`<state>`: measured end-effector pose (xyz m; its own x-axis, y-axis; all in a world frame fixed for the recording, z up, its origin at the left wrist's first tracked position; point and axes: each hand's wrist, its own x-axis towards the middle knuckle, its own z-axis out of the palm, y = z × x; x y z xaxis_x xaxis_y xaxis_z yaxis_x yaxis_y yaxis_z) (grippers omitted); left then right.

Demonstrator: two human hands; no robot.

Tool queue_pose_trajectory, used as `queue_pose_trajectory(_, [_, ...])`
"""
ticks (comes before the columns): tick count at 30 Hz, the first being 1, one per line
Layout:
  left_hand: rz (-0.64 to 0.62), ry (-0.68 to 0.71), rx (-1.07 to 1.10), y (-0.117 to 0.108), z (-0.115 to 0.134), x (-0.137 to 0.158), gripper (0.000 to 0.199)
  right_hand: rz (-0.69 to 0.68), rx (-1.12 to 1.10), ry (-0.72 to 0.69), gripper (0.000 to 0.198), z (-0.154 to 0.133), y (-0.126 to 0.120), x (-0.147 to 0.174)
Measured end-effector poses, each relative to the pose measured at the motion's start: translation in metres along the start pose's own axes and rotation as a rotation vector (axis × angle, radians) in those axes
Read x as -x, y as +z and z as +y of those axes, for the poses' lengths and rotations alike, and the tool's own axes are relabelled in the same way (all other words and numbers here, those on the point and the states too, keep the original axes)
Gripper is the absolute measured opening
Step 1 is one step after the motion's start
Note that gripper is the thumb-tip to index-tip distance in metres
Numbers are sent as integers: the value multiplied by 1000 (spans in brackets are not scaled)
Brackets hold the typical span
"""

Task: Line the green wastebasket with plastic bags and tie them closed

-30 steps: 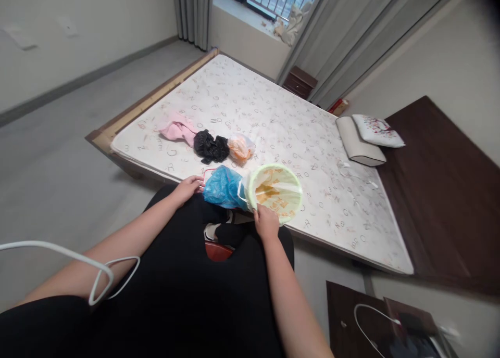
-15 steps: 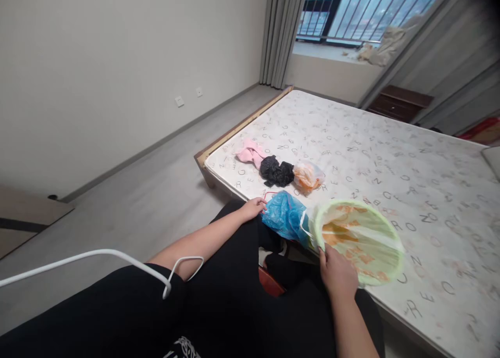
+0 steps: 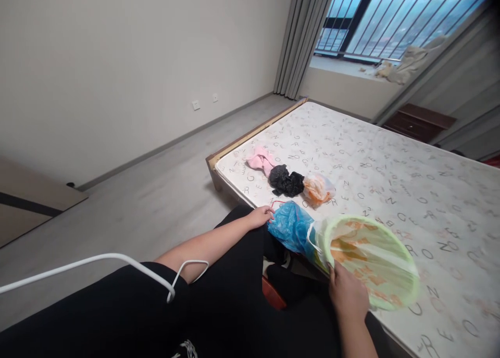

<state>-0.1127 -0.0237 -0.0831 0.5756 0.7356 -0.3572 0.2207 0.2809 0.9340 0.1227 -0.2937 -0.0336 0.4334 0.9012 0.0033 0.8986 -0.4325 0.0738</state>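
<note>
My right hand (image 3: 349, 290) grips the near rim of a round light-green trash can (image 3: 414, 275), tilted so its mouth shows. A translucent plastic bag with orange print (image 3: 363, 267) lines the inside. Against the can's left side lies a crumpled blue plastic bag (image 3: 292, 225) with a red strip at its far edge. The fingers of my left hand (image 3: 261, 217) are closed at the blue bag's left edge; the fingertips are partly hidden. Beyond it, a pink bag or cloth (image 3: 261, 159), a black plastic bag (image 3: 286, 181) and a white-and-orange plastic bag (image 3: 318, 189) sit in a row.
These things rest on a patterned mattress (image 3: 375, 176) in a wooden bed frame (image 3: 255, 134). A white cable (image 3: 117, 255) crosses near my left arm. A dark nightstand (image 3: 417, 121) and a barred window with grey curtains (image 3: 302, 40) are at the back.
The whole view has shifted, so everything appears farther right and slightly lower. Both hands keep their places on the blue bag and the trash can rim.
</note>
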Motion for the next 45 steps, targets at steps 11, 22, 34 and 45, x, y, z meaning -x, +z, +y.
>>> queue_pose_trajectory(11, [13,-7,-14,1,3,3,23,-16,-29,-33,32,2,6,0])
queue_pose_trajectory(22, [4,-15,-12,4,36,16,24,66,-172,157,44,-17,-39,-4])
queue_pose_trajectory(34, [173,305,-840,-3,57,-98,61,413,-420,338,52,11,-3,74])
queue_pose_trajectory(45, [-16,56,-1000,11,54,-221,34,446,-648,462,48,18,2,58])
